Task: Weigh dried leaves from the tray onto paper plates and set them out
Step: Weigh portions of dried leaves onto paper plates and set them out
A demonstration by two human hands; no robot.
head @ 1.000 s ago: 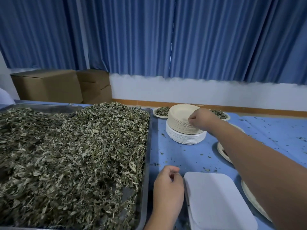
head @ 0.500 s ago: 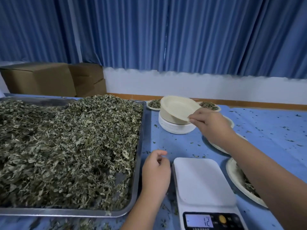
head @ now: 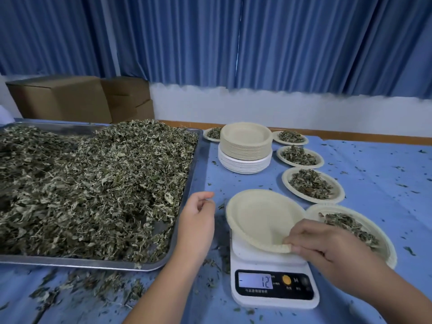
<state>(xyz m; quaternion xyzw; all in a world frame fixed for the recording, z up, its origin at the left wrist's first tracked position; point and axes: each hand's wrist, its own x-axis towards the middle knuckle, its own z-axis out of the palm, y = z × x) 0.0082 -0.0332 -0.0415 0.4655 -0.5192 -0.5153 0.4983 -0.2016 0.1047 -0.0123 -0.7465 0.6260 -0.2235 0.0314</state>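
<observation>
A big metal tray [head: 187, 183] heaped with dried leaves [head: 93, 183] fills the left of the table. My right hand [head: 327, 244] pinches the near rim of an empty paper plate [head: 261, 216], tilted over the white scale [head: 273, 284], whose display reads 12. My left hand [head: 198, 220] hovers between tray and scale, fingers loosely curled, holding nothing. A stack of empty plates [head: 245, 148] stands behind. Several filled plates lie in a row at right, the nearest [head: 364, 230] beside my right hand.
Cardboard boxes [head: 70, 99] sit at the back left under blue curtains. Leaf crumbs litter the blue tablecloth [head: 385, 183], thickest in front of the tray. Two more filled plates [head: 292, 136] lie beside the stack at the back.
My right hand lifted one plate off the stack and brought it down over the scale. My left hand stayed beside the tray. The view tilted down, showing the scale's display.
</observation>
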